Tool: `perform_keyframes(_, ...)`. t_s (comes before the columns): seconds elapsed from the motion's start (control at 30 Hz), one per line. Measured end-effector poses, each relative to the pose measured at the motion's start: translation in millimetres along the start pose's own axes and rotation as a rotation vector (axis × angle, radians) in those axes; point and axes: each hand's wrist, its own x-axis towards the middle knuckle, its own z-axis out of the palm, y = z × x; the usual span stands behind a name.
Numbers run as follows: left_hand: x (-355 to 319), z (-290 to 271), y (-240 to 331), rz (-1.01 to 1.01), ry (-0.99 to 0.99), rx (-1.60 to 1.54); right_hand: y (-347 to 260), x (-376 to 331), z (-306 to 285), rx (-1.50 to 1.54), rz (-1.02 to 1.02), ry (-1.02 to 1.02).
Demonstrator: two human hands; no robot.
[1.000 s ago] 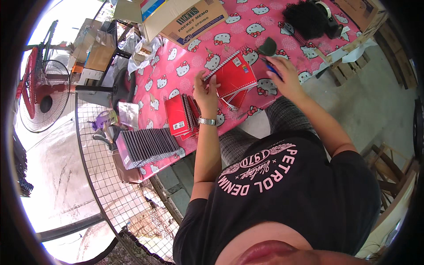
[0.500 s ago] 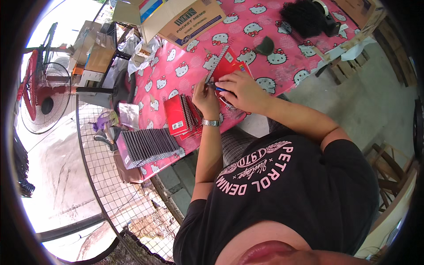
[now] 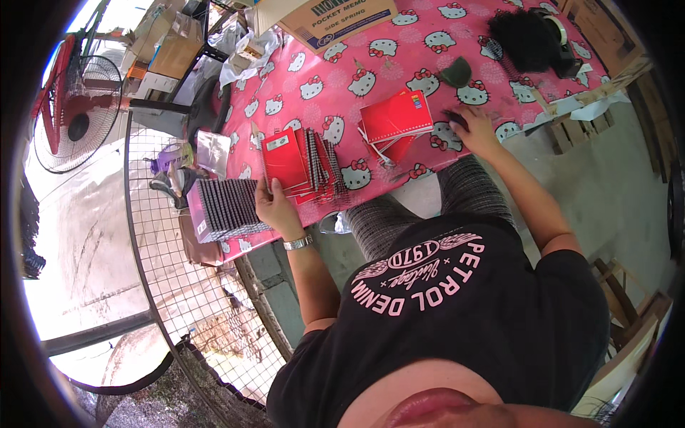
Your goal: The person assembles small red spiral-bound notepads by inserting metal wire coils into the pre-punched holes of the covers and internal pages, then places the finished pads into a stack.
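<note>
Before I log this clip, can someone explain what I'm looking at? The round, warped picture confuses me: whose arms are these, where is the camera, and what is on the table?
The camera sits on a person's head and looks down, so the arms are the person's own; the fisheye lens bends straight edges. The left hand holds a red notebook upright at a row of red spiral notebooks on the pink cartoon-cat tablecloth. The right hand rests on the table over a small dark thing, too hidden to name, beside a loose pile of red notebooks. Farther left lies a tray of dark spiral-bound pads; a cardboard box stands at the far edge.
</note>
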Motion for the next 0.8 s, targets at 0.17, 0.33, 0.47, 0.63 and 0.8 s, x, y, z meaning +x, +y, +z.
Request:
perform_keyframes(0.17, 0, -19, -33, 0.211, -0.020, 0.570, 42, 45, -5, -0.012, 0.001, 0.117)
perform_keyframes(0.33, 8, -11, -25, 0.251, 0.002, 0.622, 123, 100, -42, -0.715, 0.075, 0.238)
perform_keyframes(0.47, -11, 45, 41, 0.600, -0.105, 0.512, 162, 109, -44, -0.903, 0.087, -0.119)
perform_keyframes(0.63, -70, 132, 78, 0.959, -0.713, 0.298, 119, 129, -52, -0.561, 0.206, 0.032)
perform_keyframes(0.8, -79, 154, 73, 0.983, -0.868, 0.534, 79, 122, -68, -0.119, 0.034, 0.172)
